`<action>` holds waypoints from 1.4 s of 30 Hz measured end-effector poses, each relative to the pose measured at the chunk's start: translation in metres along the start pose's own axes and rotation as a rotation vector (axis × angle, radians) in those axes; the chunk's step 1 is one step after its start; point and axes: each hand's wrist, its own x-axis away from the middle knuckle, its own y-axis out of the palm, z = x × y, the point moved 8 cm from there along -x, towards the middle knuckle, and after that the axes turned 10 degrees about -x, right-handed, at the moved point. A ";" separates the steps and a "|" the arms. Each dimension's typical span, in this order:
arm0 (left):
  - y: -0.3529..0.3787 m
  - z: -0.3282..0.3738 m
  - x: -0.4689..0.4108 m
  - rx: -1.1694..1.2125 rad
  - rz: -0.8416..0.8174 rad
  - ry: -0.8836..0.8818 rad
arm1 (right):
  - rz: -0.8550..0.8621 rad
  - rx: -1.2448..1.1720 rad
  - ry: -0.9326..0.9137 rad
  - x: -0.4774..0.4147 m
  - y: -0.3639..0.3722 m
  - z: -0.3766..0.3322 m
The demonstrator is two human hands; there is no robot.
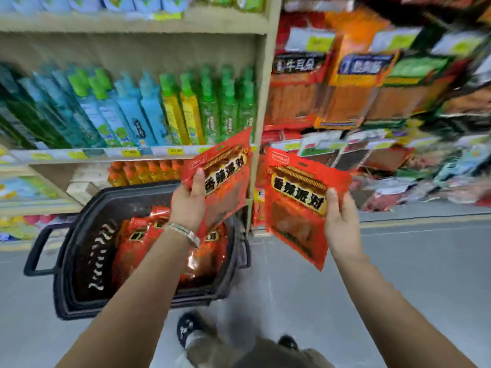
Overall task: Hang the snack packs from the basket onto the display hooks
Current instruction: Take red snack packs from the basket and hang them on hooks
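The left hand [188,205] grips one red snack pack [225,181] above the black basket [67,274], and the right hand [341,221] grips a second pack [295,208] nearer the hanging packs [297,102] (hooks too blurred to see). With both hands full, an edge grip could slip, or a hang hole could miss its hook.

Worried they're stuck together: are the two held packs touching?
Apart. Head view: shelf upright shows between the left snack pack in the left hand and the right snack pack in the right hand.

We see the shopping basket [71,248] standing on the grey floor [398,274], close beside a wooden shelf [132,23] carrying rows of bottles [148,112].
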 end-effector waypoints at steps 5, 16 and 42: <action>0.069 0.084 0.045 0.093 -0.053 0.231 | 0.090 0.013 -0.085 -0.026 -0.109 -0.017; 0.158 0.260 0.048 0.320 -0.123 0.331 | 0.341 0.025 -0.332 -0.156 -0.248 -0.108; 0.219 0.525 -0.010 0.677 -0.066 0.681 | 0.111 -0.419 -0.342 -0.498 -0.231 -0.251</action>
